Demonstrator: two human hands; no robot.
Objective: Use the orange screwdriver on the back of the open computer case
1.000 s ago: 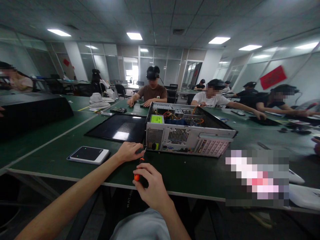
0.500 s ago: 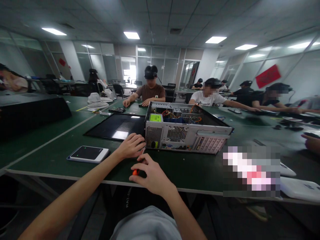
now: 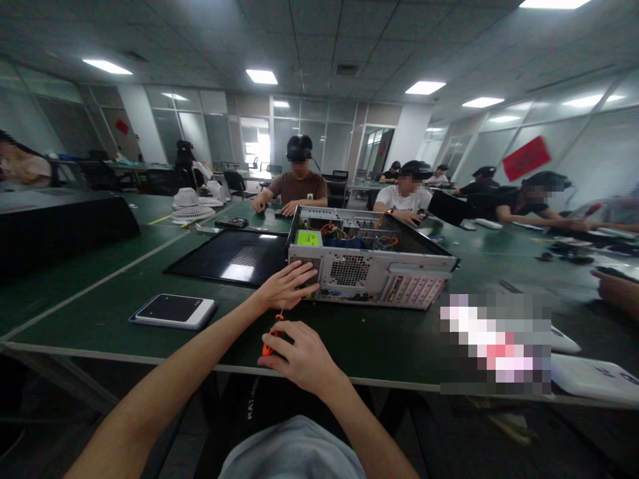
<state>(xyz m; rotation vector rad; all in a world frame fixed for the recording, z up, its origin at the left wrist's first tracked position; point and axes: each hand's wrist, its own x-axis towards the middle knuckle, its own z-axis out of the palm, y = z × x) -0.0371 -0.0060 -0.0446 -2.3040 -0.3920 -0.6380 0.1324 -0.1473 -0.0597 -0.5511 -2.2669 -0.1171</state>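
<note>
An open desktop computer case (image 3: 369, 266) lies on its side on the green table (image 3: 100, 293), its silver rear panel facing me. My left hand (image 3: 287, 286) rests with fingers stretched out against the left end of that rear panel. My right hand (image 3: 299, 352) is closed round the orange and black handle of a screwdriver (image 3: 272, 336), whose thin shaft points up toward the case's lower left corner.
The black side panel (image 3: 234, 256) of the case lies flat to its left. A white-edged device (image 3: 172, 311) sits near the front table edge. White objects (image 3: 594, 376) lie at the right. Several people sit at tables behind; another person's hand (image 3: 616, 289) shows at far right.
My left hand has moved up from beside the screwdriver shaft and spread onto the case's rear panel. My right hand stays on the screwdriver handle, slightly shifted.
</note>
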